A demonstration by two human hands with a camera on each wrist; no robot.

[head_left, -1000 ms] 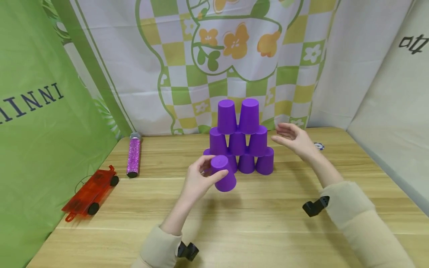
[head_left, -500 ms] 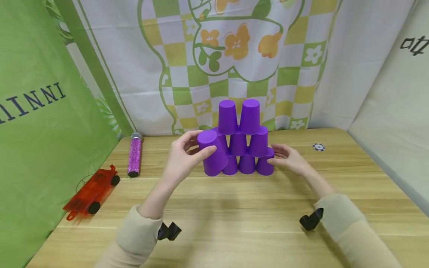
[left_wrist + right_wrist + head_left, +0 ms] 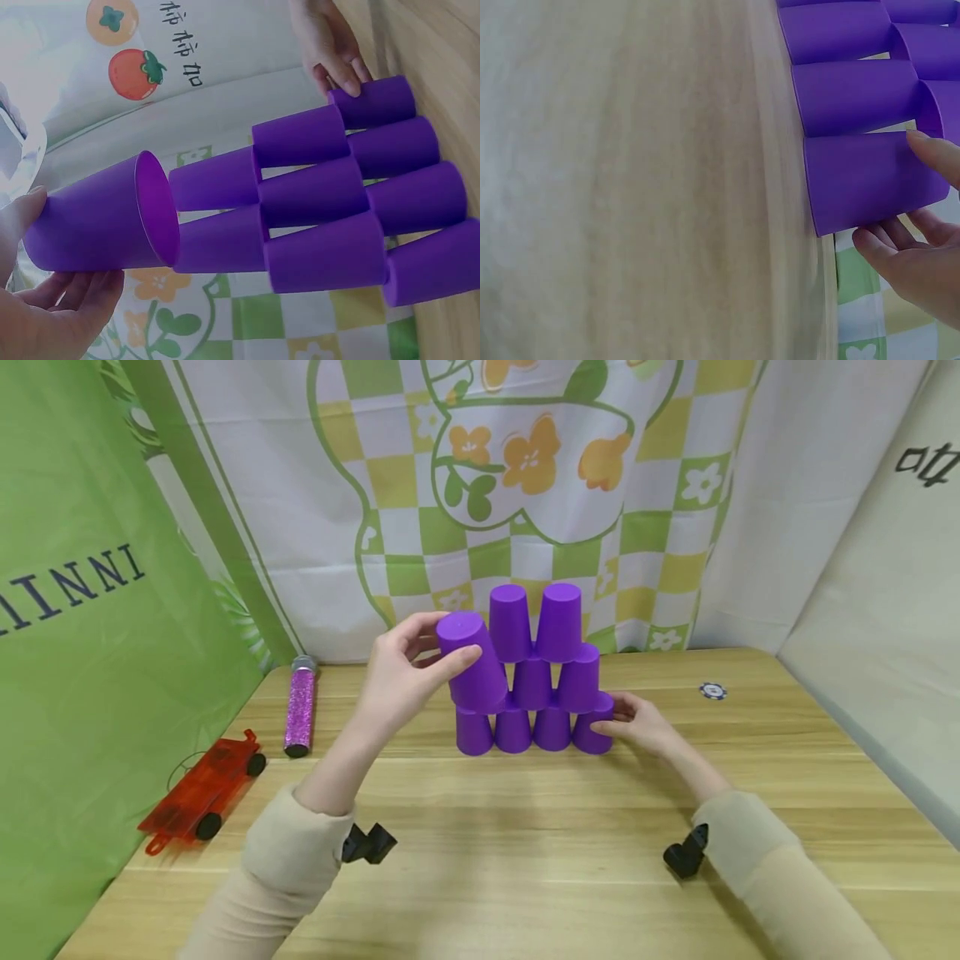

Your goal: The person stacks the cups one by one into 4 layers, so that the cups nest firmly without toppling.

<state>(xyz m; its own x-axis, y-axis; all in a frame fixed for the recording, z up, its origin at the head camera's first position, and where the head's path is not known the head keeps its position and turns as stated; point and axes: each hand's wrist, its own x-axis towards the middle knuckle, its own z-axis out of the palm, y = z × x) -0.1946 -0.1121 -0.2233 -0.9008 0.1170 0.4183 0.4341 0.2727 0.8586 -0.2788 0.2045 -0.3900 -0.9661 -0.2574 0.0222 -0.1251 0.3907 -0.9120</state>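
My left hand (image 3: 401, 672) grips an upside-down purple cup (image 3: 471, 664) between thumb and fingers, slightly tilted. In the left wrist view the held cup (image 3: 101, 214) is apart from the stack, its open rim facing the upper cups. Upside-down purple cups stand in a stepped stack: two on top (image 3: 560, 622), three in the middle row, several along the bottom (image 3: 551, 729). In the head view the held cup hides the left middle cup. My right hand (image 3: 637, 722) holds the bottom right cup (image 3: 874, 184), thumb on one side and fingers on the other.
On the wooden table (image 3: 570, 860), a glittery pink tube (image 3: 301, 710) and a red toy car chassis (image 3: 206, 793) lie at the left. A poker chip (image 3: 713, 691) is at the back right. Patterned cloth (image 3: 420, 543) hangs close behind the stack.
My left hand has carried its cup left and up from in front of the stack to its upper left. My right hand has come down and in to the bottom right cup.
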